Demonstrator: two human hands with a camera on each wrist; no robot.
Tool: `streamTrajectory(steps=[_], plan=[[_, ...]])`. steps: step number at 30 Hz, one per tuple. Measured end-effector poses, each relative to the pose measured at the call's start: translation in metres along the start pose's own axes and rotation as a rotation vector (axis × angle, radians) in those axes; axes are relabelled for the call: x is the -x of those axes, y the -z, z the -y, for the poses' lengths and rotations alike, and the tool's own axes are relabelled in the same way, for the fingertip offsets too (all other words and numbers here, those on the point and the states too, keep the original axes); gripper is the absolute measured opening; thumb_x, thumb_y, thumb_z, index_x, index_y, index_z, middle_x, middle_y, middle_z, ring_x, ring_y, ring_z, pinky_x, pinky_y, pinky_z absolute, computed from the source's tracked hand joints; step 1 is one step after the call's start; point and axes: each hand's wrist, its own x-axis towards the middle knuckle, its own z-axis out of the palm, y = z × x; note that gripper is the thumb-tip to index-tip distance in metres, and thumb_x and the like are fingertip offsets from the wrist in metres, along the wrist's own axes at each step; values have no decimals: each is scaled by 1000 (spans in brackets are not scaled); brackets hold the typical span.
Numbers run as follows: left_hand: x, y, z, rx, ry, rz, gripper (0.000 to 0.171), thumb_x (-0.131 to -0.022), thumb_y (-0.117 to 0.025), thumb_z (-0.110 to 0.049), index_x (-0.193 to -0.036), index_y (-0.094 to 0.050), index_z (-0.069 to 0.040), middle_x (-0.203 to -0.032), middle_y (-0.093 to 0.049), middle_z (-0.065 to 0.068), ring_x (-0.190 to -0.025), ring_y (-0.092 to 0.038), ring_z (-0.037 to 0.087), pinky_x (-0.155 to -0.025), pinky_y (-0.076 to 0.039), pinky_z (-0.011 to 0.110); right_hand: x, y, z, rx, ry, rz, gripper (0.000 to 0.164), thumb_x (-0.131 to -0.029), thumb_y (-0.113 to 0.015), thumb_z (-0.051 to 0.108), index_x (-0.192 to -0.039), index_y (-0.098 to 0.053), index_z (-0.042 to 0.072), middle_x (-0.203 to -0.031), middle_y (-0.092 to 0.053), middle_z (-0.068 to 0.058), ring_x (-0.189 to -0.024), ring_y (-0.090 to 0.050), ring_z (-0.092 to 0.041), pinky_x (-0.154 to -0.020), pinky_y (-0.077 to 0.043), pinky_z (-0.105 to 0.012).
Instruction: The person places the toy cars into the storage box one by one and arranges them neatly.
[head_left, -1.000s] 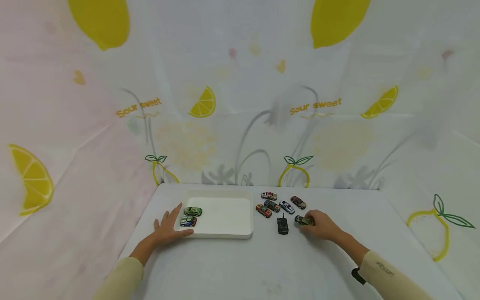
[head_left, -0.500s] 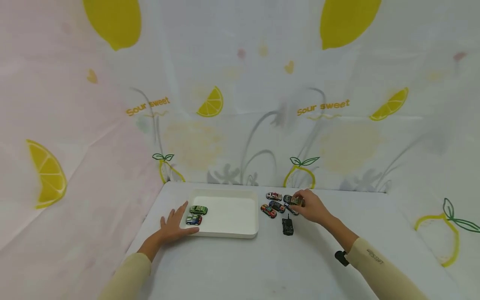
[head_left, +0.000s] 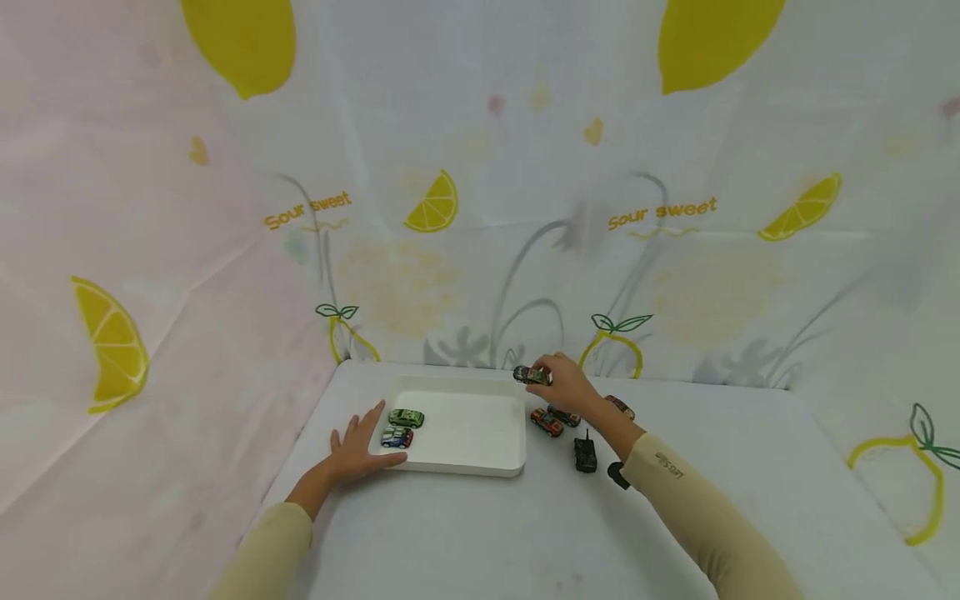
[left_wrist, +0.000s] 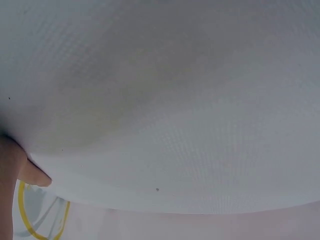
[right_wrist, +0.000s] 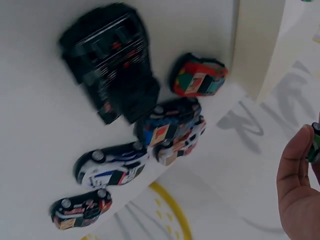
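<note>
My right hand (head_left: 570,390) pinches a dark, mottled toy car (head_left: 529,376) in the air near the far right corner of the white tray (head_left: 457,467). Only a bit of that car shows at the edge of the right wrist view, between thumb and fingers. With fingers spread, my left hand (head_left: 352,455) rests at the tray's left edge, its thumb along the near rim. Inside the tray, at the left, a green toy car (head_left: 407,418) stands behind a white, blue and green toy car (head_left: 397,437). The left wrist view shows mostly white table.
Right of the tray stand a black toy tank (head_left: 585,455), a red-orange car (head_left: 547,422), a blue car (head_left: 564,415) and a dark red car (head_left: 620,406). The right wrist view adds a white-and-blue car (right_wrist: 112,166) and a white-and-red car (right_wrist: 181,144). A printed cloth hangs behind.
My right hand has lifted the dark car from the table and carried it left, over the other cars, to the tray's far right corner. The left hand keeps its place at the tray.
</note>
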Motion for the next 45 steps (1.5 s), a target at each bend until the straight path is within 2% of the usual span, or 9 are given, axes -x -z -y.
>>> streamTrajectory(steps=[6,11,16,26,33,40,45], plan=[[-4,1,-1,14,-9,-6,115,-77,-71,-65,-160,-9,-15,-163,-15,23,-149,-2,51,-111,7,74,-23,-23,25,-15,-31,65,32,-89,-75,24,-113,-67,5,-99,-62,-9,-86,-54,-20,-76,-47,-39],[-5,1,1,22,-20,-17,116,-76,-69,-68,-159,-10,-15,-162,-15,24,-147,-2,53,-110,8,75,-39,-41,42,-31,-30,65,31,-88,-75,21,-113,-68,4,-102,-66,-10,-91,-57,-22,-80,-49,-40],[-2,-1,6,16,8,-11,117,-75,-69,-69,-159,-9,-14,-163,-15,25,-148,-1,53,-110,8,74,-51,-61,58,-93,-8,76,33,-88,-74,19,-114,-67,0,-105,-66,-14,-93,-59,-25,-80,-50,-41],[-3,-8,-2,13,4,0,115,-76,-72,-64,-160,-11,-15,-164,-16,21,-149,-3,51,-111,7,74,-61,-107,67,-86,-75,113,30,-88,-72,15,-113,-69,-2,-109,-70,-15,-99,-64,-28,-87,-52,-41],[-5,-11,-4,15,-14,-23,117,-73,-71,-69,-159,-13,-15,-164,-18,20,-149,-6,51,-111,4,74,-68,-118,74,-56,-87,131,28,-87,-69,8,-113,-70,-3,-110,-70,-16,-104,-63,-30,-92,-51,-42],[0,-1,0,-2,-9,-19,115,-75,-71,-66,-160,-12,-15,-164,-17,19,-149,-4,51,-111,6,74,-79,-132,86,-33,-51,189,34,-79,-59,-2,-110,-73,0,-107,-72,-14,-96,-64,-26,-84,-53,-37],[5,-2,1,6,-3,-15,115,-75,-69,-68,-160,-11,-17,-165,-15,18,-149,-3,50,-112,7,73,-81,-142,91,-20,-51,223,35,-83,-60,0,-117,-69,-1,-114,-70,-15,-109,-62,-30,-94,-51,-41]])
